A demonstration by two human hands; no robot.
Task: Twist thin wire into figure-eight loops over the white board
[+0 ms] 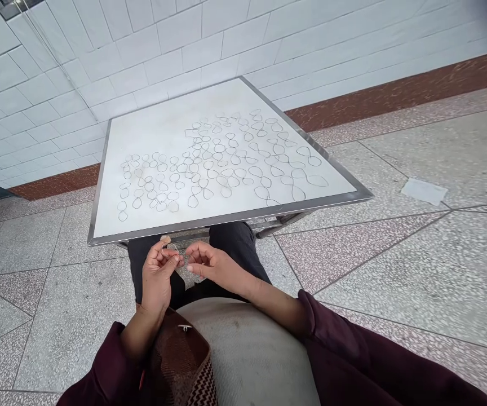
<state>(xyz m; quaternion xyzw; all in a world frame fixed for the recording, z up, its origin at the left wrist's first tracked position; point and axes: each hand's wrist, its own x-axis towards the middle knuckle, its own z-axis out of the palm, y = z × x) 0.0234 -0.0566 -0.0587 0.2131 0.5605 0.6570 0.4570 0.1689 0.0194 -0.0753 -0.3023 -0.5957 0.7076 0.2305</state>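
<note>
My left hand (158, 277) is closed in a pinch on a thin wire loop (171, 246), held over my lap just in front of the table's near edge. A small tan patch shows at its index fingertip. Close on the right, my right hand (210, 264) has its fingers bent around the other side of the wire, thumb and fingers apart at the twisted part. Whether they touch the wire is hard to tell. Many thin wire figure-eight shapes (229, 177) lie spread over the white tabletop (150, 129) beyond my hands.
The table has a grey metal rim (226, 218), with its legs partly visible underneath. My knees reach under its near edge. A white tiled wall (209, 51) stands behind it. On the speckled floor at the right lies a white sheet (424, 191).
</note>
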